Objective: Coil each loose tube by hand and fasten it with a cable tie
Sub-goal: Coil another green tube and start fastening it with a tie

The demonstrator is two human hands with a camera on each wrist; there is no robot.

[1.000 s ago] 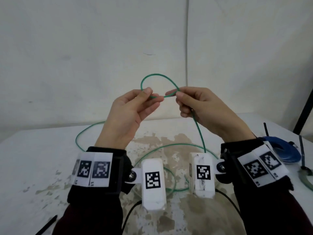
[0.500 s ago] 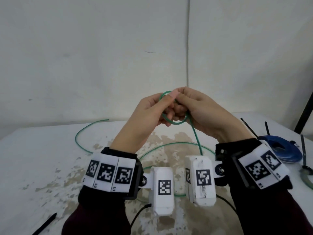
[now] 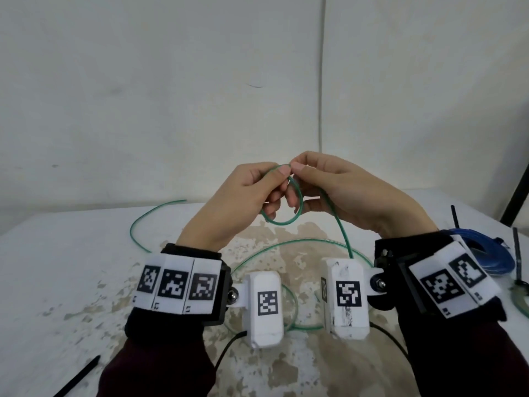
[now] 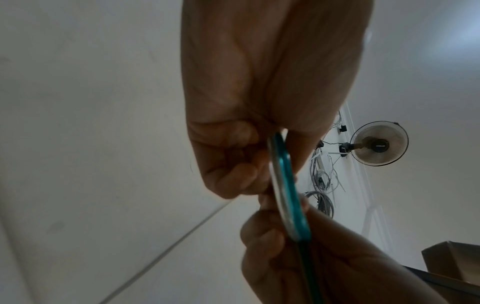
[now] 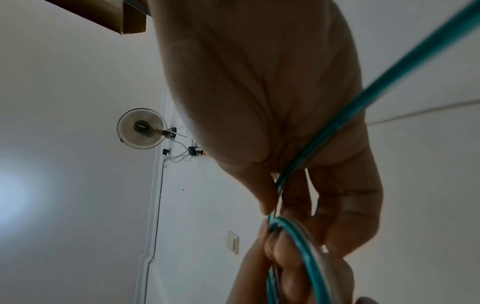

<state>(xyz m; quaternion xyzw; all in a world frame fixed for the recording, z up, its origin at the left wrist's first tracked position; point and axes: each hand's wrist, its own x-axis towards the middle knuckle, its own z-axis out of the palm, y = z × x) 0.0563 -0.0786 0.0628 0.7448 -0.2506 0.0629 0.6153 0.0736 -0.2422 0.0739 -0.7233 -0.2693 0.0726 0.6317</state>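
Observation:
A thin green tube (image 3: pixel 297 213) is held up above the white table (image 3: pixel 57 282). A small loop of it hangs between my hands. My left hand (image 3: pixel 257 190) pinches the top of the loop with thumb and forefinger. My right hand (image 3: pixel 329 184) pinches the tube right beside it, thumbs nearly touching. From the right hand the tube runs down to the table, where the loose remainder (image 3: pixel 143 222) lies in wide curves. The left wrist view shows the loop edge-on (image 4: pixel 288 197) between both hands. In the right wrist view the tube (image 5: pixel 337 123) crosses my palm.
A coiled blue tube (image 3: pixel 486 253) lies at the table's right edge, with black cable ties (image 3: pixel 518 253) beside it. Another black cable tie (image 3: pixel 80 376) lies at the front left. The wall stands close behind the table.
The large loop held high a second ago has shrunk into a small loop. Both hands came together, lowered slightly, and now pinch the tube side by side.

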